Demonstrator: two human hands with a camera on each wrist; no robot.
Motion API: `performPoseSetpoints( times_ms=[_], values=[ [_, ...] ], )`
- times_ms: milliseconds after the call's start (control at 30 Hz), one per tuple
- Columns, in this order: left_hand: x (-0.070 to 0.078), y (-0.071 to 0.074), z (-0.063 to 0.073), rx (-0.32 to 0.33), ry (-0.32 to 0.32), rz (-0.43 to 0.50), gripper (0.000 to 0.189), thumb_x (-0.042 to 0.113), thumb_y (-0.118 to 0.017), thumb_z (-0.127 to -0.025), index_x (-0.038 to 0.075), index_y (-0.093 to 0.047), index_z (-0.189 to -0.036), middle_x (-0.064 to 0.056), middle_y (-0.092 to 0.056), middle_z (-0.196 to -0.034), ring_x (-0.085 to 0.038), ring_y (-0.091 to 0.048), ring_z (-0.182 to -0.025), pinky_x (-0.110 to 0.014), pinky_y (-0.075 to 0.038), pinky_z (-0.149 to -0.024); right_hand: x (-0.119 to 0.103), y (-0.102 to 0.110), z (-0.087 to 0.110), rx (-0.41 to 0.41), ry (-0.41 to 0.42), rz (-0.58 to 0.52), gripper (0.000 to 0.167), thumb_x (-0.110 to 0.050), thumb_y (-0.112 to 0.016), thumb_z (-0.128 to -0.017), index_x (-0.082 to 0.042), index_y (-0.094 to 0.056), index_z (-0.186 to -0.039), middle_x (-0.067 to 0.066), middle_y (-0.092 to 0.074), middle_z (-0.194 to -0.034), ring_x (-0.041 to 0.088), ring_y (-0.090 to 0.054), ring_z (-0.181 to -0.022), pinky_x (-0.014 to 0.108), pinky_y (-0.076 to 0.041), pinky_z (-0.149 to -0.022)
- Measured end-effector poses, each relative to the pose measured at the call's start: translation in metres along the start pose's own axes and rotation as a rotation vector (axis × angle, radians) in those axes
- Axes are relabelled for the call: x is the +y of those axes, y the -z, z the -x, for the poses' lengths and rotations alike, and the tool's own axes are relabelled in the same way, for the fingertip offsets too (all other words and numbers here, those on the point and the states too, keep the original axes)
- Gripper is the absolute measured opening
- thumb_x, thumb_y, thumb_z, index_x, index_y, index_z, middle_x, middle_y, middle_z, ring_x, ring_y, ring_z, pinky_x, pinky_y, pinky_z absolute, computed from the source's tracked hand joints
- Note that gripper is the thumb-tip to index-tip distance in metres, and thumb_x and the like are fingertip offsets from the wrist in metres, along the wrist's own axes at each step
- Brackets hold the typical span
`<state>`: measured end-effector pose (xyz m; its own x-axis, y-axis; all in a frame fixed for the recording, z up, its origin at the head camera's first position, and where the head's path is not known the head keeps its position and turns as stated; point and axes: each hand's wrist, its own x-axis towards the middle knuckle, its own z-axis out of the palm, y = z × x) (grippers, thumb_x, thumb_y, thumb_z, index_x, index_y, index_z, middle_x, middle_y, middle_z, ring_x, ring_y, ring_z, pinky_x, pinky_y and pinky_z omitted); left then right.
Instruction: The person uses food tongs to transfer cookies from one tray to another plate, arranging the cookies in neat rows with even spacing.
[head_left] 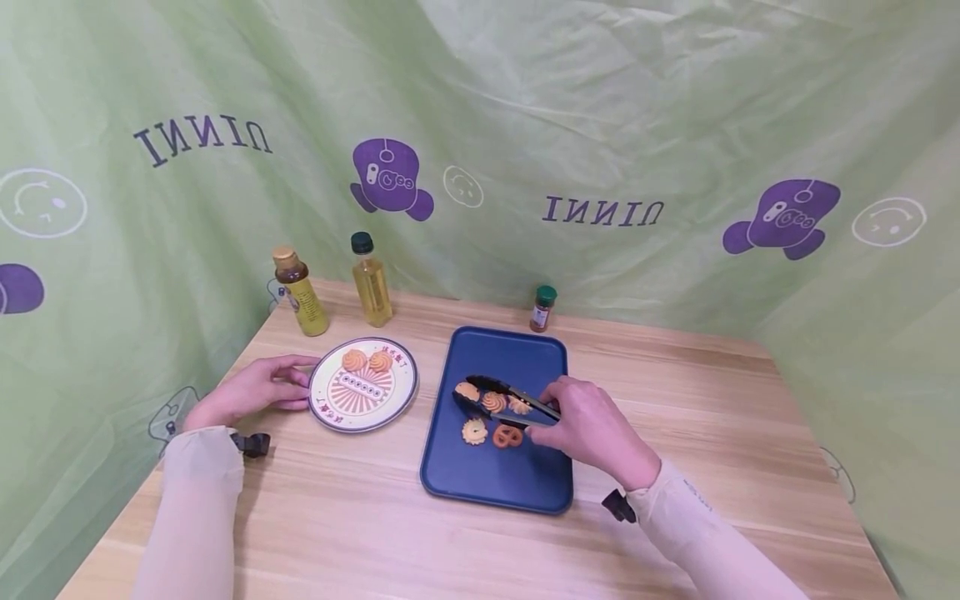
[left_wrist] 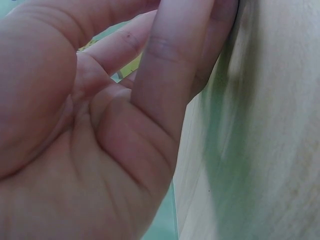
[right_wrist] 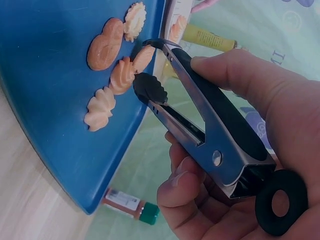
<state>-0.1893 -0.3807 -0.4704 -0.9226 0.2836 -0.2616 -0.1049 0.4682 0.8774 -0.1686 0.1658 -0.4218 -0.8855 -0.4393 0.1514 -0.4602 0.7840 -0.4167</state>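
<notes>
- Grasping the tongs (right_wrist: 230, 165) right now, firmly, in the right grip (head_left: 596, 429): poised over the tray, slanting down to the left.
- Seen close from the right wrist: silver metal arms, black pads along the handles, a round rivet, a black end ring, scalloped black heads.
- Parted at those heads, on either side of a round cookie (head_left: 467, 390); contact too close to call.
- Underneath, the dark blue tray (head_left: 495, 479), round-cornered, low-rimmed.
- Clustered mid-tray with the round one: a golden swirled cookie (head_left: 493, 402), a ridged cookie (head_left: 520, 406), a paler ruffled cookie (head_left: 474, 431), a browner pretzel cookie (head_left: 507, 436).
- Over to the left, the plate (head_left: 397, 392): white, dark-edged, printed with a red sunburst and red characters.
- Side by side near its far edge, two piped cookies (head_left: 381, 361), orange-gold.
- Touching the plate's left rim, the left grip (head_left: 258, 387); pinching or merely resting, cannot tell.
- Further back on the wood-grain counter (head_left: 360, 500): a yellow-labelled bottle (head_left: 309, 304), a clear bottle (head_left: 372, 292) of yellow liquid, a green-capped jar (head_left: 541, 315).
</notes>
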Motion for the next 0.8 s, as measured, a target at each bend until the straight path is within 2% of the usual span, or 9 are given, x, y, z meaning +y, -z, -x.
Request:
performPoseSetpoints(
  times_ms=[33,267,533,800],
  values=[
    [0.001,0.0,0.001,0.002,0.0,0.003,0.072,0.003,-0.074,-0.105,-0.008,-0.04,-0.168,-0.024,-0.067,-0.131,-0.006,-0.077,-0.103,-0.027,-0.072,-0.096,-0.009,0.007,0.0,-0.023,-0.026,0.0,0.041,-0.035,-0.094,-0.083,-0.003,-0.082,-0.105,0.002,-0.073,-0.09,0.015,-0.061,-0.074,0.034,-0.058,-0.066],
    [0.0,0.002,0.0,0.006,0.012,0.02,0.073,0.004,-0.075,-0.105,-0.007,-0.04,-0.168,-0.022,-0.066,-0.13,-0.008,-0.077,-0.104,-0.029,-0.072,-0.097,-0.023,0.015,-0.006,-0.056,-0.063,0.036,0.04,-0.032,-0.094,-0.084,-0.004,-0.083,-0.109,0.003,-0.076,-0.096,0.012,-0.061,-0.074,0.03,-0.058,-0.066],
    [0.0,0.001,0.0,-0.003,0.028,0.062,0.073,0.002,-0.073,-0.106,-0.008,-0.037,-0.169,-0.026,-0.063,-0.133,-0.009,-0.077,-0.105,-0.032,-0.072,-0.098,-0.035,0.014,-0.019,-0.067,-0.007,0.065,0.041,-0.034,-0.093,-0.085,-0.003,-0.084,-0.109,0.006,-0.078,-0.101,0.015,-0.066,-0.079,0.036,-0.065,-0.074],
    [0.001,-0.001,-0.001,-0.002,0.033,0.065,0.073,0.001,-0.072,-0.105,-0.008,-0.037,-0.169,-0.027,-0.063,-0.133,-0.01,-0.077,-0.105,-0.032,-0.072,-0.099,-0.036,0.012,-0.025,-0.054,0.02,0.077,0.026,-0.026,-0.089,-0.086,-0.005,-0.084,-0.102,0.004,-0.076,-0.094,0.013,-0.062,-0.074,0.033,-0.062,-0.068]
  ],
)
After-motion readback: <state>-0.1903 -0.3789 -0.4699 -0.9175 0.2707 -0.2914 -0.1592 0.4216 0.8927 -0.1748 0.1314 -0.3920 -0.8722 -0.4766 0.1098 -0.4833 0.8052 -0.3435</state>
